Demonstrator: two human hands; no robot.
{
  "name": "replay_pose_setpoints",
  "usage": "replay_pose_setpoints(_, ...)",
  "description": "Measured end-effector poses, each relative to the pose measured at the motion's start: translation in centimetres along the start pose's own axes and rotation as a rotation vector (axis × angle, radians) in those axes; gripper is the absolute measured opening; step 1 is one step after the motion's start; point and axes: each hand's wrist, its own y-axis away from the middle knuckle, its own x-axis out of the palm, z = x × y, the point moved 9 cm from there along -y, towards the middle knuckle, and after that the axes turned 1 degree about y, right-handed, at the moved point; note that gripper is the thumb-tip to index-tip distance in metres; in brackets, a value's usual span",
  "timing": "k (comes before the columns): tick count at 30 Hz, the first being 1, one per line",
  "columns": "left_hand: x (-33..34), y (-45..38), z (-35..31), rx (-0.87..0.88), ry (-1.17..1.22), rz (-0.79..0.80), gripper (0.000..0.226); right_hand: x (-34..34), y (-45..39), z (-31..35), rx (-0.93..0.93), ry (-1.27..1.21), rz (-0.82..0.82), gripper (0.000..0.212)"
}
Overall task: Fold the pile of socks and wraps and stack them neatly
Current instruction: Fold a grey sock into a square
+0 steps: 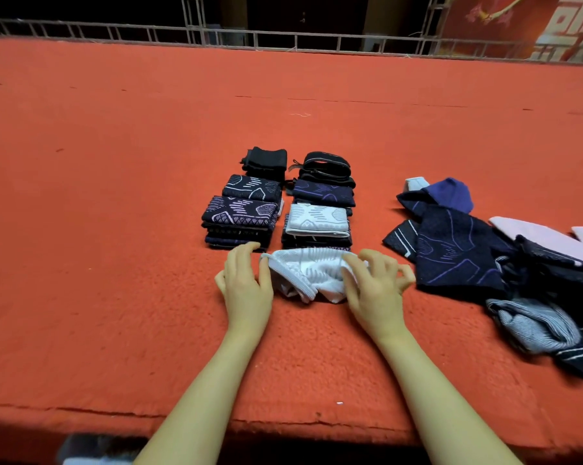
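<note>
Both hands work one white patterned sock (312, 275) lying on the red surface (115, 196) between them. The left hand (246, 285) pinches its left edge with curled fingers, while the right hand (372, 285) presses and gathers its right end, probably to square it before folding. Just beyond the hands stand two rows of folded stacks (280, 203), set close so a finished piece travels little. The unfolded pile (505, 263) lies right of the right hand, within easy reach.
</note>
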Motion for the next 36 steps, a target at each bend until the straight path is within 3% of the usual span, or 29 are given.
replay_pose_setpoints(2, -0.3, 0.2, -2.7, 0.212, -0.033, 0.003, 0.029, 0.8, 0.5, 0.9, -0.082, -0.073, 0.096, 0.015)
replay_pose_setpoints(5, 1.8, 2.7, -5.7, 0.611, -0.097, 0.219, 0.028, 2.8, 0.8, 0.7, -0.041, -0.064, 0.324, 0.027)
replay_pose_setpoints(7, 3.3, 3.4, -5.5, 0.672, -0.175, 0.329, 0.023, 3.8, 1.1, 0.8, -0.060, -0.016, 0.385, 0.034)
replay_pose_setpoints(11, 4.5, 2.8, -3.9, 0.576, -0.292, 0.350, 0.028, 4.3, 1.1, 0.5, -0.066, -0.010, 0.380, 0.034)
replay_pose_setpoints(15, 4.4, 2.7, -4.0, 0.587, -0.252, 0.338, 0.013, 3.8, 0.8, 0.5, -0.056, -0.027, 0.297, 0.034)
replay_pose_setpoints(20, 3.2, 1.7, -3.6, 0.478, -0.148, 0.258, 0.005, 2.8, 0.5, -2.4, 0.253, -0.082, 0.221, 0.033)
replay_pose_setpoints(24, 1.2, 0.5, -1.7, 0.225, -0.005, 0.129, 0.012, 1.8, 0.4, -3.1, 0.337, -0.050, 0.144, 0.030)
replay_pose_setpoints(27, 0.0, -0.1, -0.7, 0.070, 0.069, 0.040, 0.027, 1.6, 0.3, -2.9, 0.330, -0.034, 0.127, 0.034)
replay_pose_setpoints(31, 0.4, -0.2, -0.6, 0.044, 0.062, 0.082, 0.030, 1.7, 0.0, -2.8, 0.304, 0.017, 0.125, 0.028)
replay_pose_setpoints(36, -0.3, -0.2, -0.7, 0.016, 0.048, 0.046, 0.030, 2.1, 0.0, 0.0, 0.065, -0.097, 0.246, 0.031)
